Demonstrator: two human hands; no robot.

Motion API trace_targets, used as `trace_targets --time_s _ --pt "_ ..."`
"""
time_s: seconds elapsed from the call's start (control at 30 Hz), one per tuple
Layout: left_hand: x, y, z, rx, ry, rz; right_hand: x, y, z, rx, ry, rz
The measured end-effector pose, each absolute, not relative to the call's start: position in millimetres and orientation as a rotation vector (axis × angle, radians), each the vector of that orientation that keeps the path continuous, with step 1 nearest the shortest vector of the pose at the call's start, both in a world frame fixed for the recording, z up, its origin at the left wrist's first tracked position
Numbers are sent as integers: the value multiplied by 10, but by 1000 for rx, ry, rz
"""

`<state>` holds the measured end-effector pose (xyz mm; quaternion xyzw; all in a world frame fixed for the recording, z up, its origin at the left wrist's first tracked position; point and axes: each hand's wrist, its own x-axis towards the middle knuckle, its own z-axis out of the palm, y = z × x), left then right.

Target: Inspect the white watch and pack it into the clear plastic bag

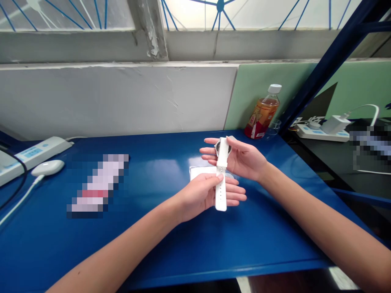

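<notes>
Between my two hands lies a white wristwatch [221,193], its strap running lengthwise toward me and its round case at the far end. My left hand [203,193] pinches the near strap, thumb on top beside the row of holes, fingers stretched out beneath. The far end rests in my right hand [242,158], whose thumb presses the strap near the case while its fingers extend behind it. Part of the case is covered by the strap. Under the hands, a flat white item [200,171] lies on the blue desk [159,252], mostly hidden.
A bottle of amber drink [262,116] stands at the back right against the green panel. On the left are a power strip [36,152], a white mouse-shaped device [49,167] with a cable, and a pixelated phone-like object [99,181]. A blue post [320,69] slants at the right.
</notes>
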<state>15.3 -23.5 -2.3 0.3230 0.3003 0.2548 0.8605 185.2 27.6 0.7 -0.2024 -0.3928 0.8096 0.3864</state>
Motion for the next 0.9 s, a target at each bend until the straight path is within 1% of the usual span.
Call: trace_targets --time_s 0.23,0.33,0.53,0.9 --pt "122 -190 -64 638 576 571 1891 342 -27 -571 -988 1852" --pt "116 -182 -69 676 577 597 1917 358 -13 -571 -1000 1816" --pt "142 -219 -39 794 687 638 1912 330 7 -561 -1037 1850" --pt "124 -218 -57 853 676 684 1882 260 74 -631 -1178 1929"
